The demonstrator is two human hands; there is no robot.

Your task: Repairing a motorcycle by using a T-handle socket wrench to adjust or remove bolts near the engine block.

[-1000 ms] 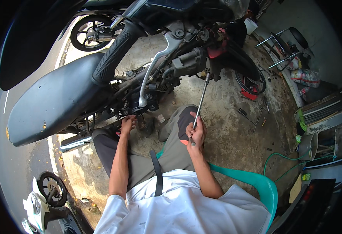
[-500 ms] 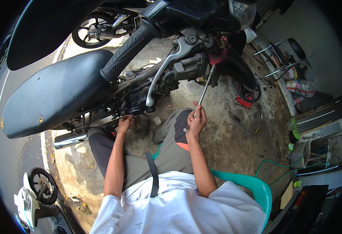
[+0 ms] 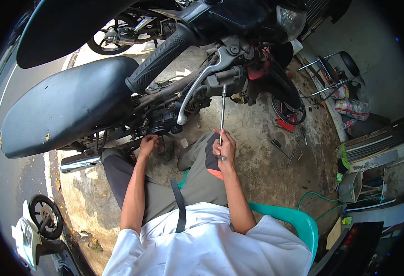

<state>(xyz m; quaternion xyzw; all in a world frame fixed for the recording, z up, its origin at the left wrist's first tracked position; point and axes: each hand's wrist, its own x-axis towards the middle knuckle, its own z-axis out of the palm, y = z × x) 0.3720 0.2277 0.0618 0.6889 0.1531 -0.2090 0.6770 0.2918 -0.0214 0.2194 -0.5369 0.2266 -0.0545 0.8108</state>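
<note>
Head-worn fisheye: scene viewed from close above, lens directed down over the white shirt (image 3: 202, 246) toward the motorcycle (image 3: 158, 64); edges bowed.

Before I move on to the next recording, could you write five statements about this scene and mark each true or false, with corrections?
1. The right hand holds a long socket wrench. True.
2. The left hand also holds a socket wrench. False: no wrench shows in the left hand.
3. The black motorcycle seat has damaged spots. True.
4. The plastic chair is red. False: the plastic chair is green.
5. The black strap lies on the motorcycle seat. False: the black strap lies over the person's shirt and trousers.
</note>
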